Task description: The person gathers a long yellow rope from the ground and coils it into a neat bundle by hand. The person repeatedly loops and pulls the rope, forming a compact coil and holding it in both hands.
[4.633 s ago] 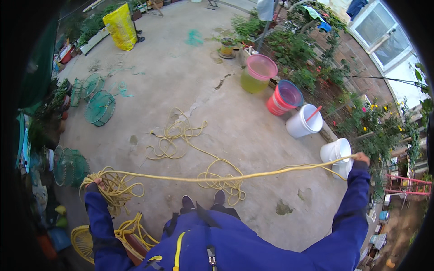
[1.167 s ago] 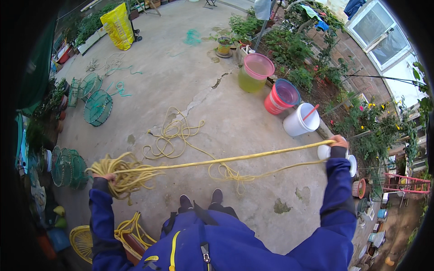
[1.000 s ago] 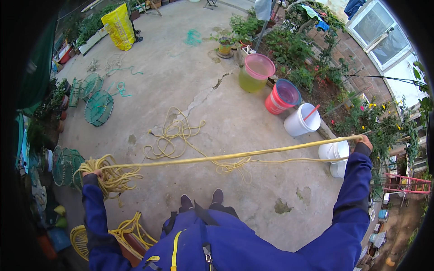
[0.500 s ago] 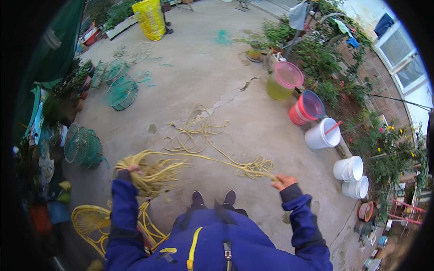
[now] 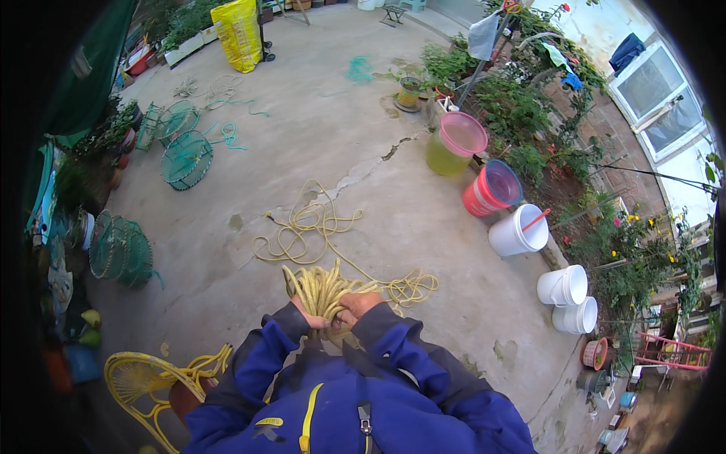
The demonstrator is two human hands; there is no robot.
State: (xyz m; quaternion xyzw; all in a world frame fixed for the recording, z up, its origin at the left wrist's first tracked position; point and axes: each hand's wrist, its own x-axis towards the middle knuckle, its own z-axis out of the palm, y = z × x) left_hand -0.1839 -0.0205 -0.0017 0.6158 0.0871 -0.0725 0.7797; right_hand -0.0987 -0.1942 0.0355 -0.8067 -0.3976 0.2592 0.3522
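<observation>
In front of my body I have a thick coil of yellow rope (image 5: 318, 284) gathered between both hands. My left hand (image 5: 306, 314) is closed round the left side of the coil. My right hand (image 5: 355, 306) grips it at the right, close beside the left one, and partly hides the lower loops. From the bundle a strand leads to loose loops of rope (image 5: 412, 287) on the ground, with more tangled rope (image 5: 302, 227) lying farther forward.
A yellow woven chair (image 5: 132, 363) stands at lower left. Green mesh traps (image 5: 121, 250) lie on the concrete to the left. Along the planted bed at right are buckets, including a white one (image 5: 516, 234). A yellow bag on a trolley (image 5: 237, 38) stands at the back.
My hands were spread wide with rope stretched between them. The right hand has since moved down and left, and the left moved right, so both now meet at the coil.
</observation>
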